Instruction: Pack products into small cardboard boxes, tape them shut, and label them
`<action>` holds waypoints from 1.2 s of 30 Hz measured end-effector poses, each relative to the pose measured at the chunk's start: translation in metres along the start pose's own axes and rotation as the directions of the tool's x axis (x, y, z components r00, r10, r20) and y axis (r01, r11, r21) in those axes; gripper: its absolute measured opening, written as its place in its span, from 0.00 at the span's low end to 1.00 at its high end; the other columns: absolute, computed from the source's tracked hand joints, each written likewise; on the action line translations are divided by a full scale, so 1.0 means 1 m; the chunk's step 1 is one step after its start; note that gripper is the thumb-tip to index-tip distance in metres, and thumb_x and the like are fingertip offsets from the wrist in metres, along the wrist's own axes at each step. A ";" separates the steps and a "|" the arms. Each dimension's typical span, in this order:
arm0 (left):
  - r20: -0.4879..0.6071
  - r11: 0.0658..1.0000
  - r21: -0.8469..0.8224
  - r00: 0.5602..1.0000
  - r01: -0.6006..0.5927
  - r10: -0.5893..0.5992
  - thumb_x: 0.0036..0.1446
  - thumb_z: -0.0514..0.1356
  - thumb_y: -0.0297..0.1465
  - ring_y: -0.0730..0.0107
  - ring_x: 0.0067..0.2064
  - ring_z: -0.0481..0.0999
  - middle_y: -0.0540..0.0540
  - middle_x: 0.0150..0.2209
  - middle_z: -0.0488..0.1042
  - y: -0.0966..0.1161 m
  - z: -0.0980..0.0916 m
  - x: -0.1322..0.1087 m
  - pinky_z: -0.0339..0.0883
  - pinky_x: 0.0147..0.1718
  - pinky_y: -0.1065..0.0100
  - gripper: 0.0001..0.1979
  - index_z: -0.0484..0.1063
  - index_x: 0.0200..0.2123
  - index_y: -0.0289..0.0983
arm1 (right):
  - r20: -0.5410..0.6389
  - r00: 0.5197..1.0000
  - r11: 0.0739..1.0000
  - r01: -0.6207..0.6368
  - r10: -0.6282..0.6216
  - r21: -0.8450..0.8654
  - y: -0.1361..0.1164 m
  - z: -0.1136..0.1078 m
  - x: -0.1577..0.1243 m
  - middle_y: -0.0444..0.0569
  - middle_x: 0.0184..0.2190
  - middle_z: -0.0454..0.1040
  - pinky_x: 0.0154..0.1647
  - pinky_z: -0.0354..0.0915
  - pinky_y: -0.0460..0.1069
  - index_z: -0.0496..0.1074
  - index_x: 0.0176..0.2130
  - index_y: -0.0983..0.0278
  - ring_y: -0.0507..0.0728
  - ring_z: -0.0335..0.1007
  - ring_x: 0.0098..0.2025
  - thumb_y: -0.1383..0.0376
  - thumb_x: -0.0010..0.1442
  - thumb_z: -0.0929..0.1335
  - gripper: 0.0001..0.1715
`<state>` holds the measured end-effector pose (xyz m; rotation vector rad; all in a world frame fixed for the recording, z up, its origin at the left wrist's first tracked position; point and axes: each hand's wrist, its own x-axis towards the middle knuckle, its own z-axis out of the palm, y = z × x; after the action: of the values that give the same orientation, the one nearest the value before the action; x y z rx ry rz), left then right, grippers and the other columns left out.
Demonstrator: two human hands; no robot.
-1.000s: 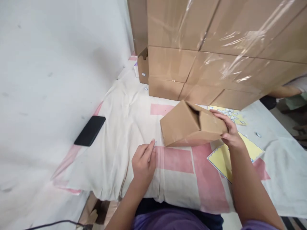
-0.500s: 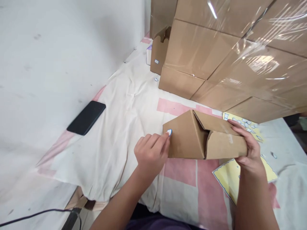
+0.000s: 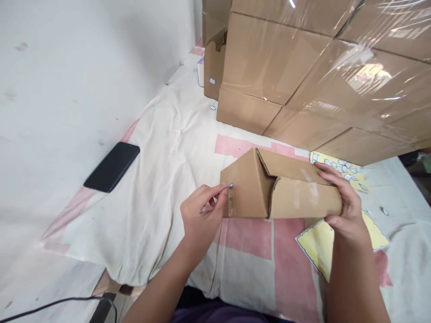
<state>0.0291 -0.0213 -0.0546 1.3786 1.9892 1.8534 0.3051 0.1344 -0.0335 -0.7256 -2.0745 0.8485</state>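
A small brown cardboard box [image 3: 256,188] lies on its side on a white and pink cloth [image 3: 175,148], its end flaps partly folded. My right hand [image 3: 343,206] grips the box's right end, fingers wrapped over the top. My left hand [image 3: 202,213] is pinched on a small white sticker with a blue edge [image 3: 230,185], held against the box's left corner. Yellow backing sheets [image 3: 319,242] with more such stickers lie under and behind my right hand.
A tall stack of plastic-wrapped cardboard cartons [image 3: 319,76] fills the back right. A black phone [image 3: 112,167] lies on the cloth's left edge by the white wall. A smaller box [image 3: 213,67] stands at the back. A dark cable [image 3: 57,305] runs along the lower left.
My left hand rose from the cloth with the sticker and brought it to the box's left corner. My right hand turned and steadied the box. The view shifted slightly.
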 end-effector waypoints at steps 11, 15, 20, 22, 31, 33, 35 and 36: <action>0.009 0.979 0.082 0.982 -0.186 0.186 0.60 0.62 0.23 0.79 0.26 0.67 0.54 0.25 0.72 -0.014 -0.001 -0.002 0.64 0.26 0.73 0.08 0.79 0.40 0.38 | 0.037 0.999 1.000 0.024 -0.024 -0.014 -0.002 0.003 0.003 0.50 0.66 0.65 0.71 0.47 0.68 0.72 0.60 0.48 0.73 0.53 0.70 0.41 0.47 0.76 0.43; 0.206 0.988 -0.086 0.968 -0.128 0.143 0.63 0.59 0.23 0.80 0.23 0.62 0.55 0.23 0.67 -0.014 -0.008 0.003 0.59 0.23 0.75 0.11 0.79 0.45 0.38 | 0.018 1.000 1.000 0.016 -0.016 -0.005 -0.002 0.003 0.002 0.50 0.66 0.65 0.72 0.46 0.68 0.73 0.60 0.48 0.73 0.53 0.70 0.41 0.48 0.76 0.42; 0.372 0.961 -0.257 0.907 -0.104 0.198 0.64 0.58 0.26 0.76 0.28 0.65 0.53 0.26 0.67 -0.023 -0.018 0.000 0.62 0.26 0.72 0.23 0.70 0.62 0.40 | 0.007 1.000 1.000 0.026 -0.026 -0.013 0.002 0.002 0.003 0.51 0.65 0.66 0.71 0.46 0.69 0.72 0.60 0.48 0.74 0.54 0.70 0.41 0.48 0.75 0.42; 0.380 0.950 -0.291 0.897 -0.113 0.224 0.63 0.60 0.28 0.74 0.30 0.67 0.51 0.29 0.67 -0.027 -0.019 -0.003 0.64 0.29 0.71 0.25 0.68 0.63 0.41 | 0.011 0.999 0.999 0.037 -0.036 -0.012 0.003 0.003 0.004 0.51 0.65 0.66 0.71 0.47 0.69 0.73 0.60 0.48 0.74 0.55 0.69 0.41 0.48 0.76 0.43; 0.331 0.935 -0.355 0.937 0.012 0.114 0.65 0.59 0.33 0.72 0.33 0.68 0.50 0.32 0.68 -0.028 -0.012 -0.015 0.65 0.32 0.69 0.22 0.69 0.61 0.43 | 0.083 0.997 0.999 0.010 -0.007 -0.042 0.000 -0.001 0.000 0.51 0.67 0.62 0.71 0.48 0.66 0.69 0.61 0.47 0.72 0.50 0.71 0.41 0.49 0.75 0.43; 0.378 0.943 -0.329 0.923 0.056 0.077 0.67 0.57 0.38 0.72 0.32 0.65 0.51 0.30 0.64 -0.029 -0.012 -0.015 0.63 0.30 0.69 0.25 0.65 0.65 0.42 | 0.114 0.993 0.998 -0.002 0.009 -0.063 -0.001 -0.003 -0.001 0.50 0.68 0.60 0.71 0.48 0.66 0.68 0.62 0.47 0.72 0.48 0.72 0.41 0.50 0.75 0.44; 0.407 0.959 -0.275 0.913 0.076 0.044 0.68 0.54 0.40 0.72 0.30 0.64 0.51 0.29 0.63 -0.032 -0.012 -0.014 0.62 0.29 0.70 0.26 0.62 0.67 0.41 | 0.144 0.989 0.995 -0.010 0.024 -0.095 -0.003 -0.003 -0.001 0.50 0.69 0.58 0.71 0.48 0.67 0.66 0.62 0.47 0.73 0.47 0.73 0.40 0.50 0.74 0.45; 0.422 0.966 -0.245 0.906 0.088 0.024 0.68 0.53 0.40 0.72 0.30 0.65 0.51 0.29 0.64 -0.035 -0.012 -0.014 0.62 0.29 0.70 0.27 0.61 0.68 0.41 | 0.163 0.986 0.994 -0.012 0.030 -0.112 -0.005 -0.003 0.000 0.50 0.70 0.57 0.71 0.48 0.68 0.65 0.63 0.48 0.73 0.46 0.73 0.40 0.50 0.74 0.46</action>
<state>0.0111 -0.0347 -0.0874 1.4973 1.4915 1.5597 0.3067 0.1320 -0.0284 -0.7600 -2.2798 0.8346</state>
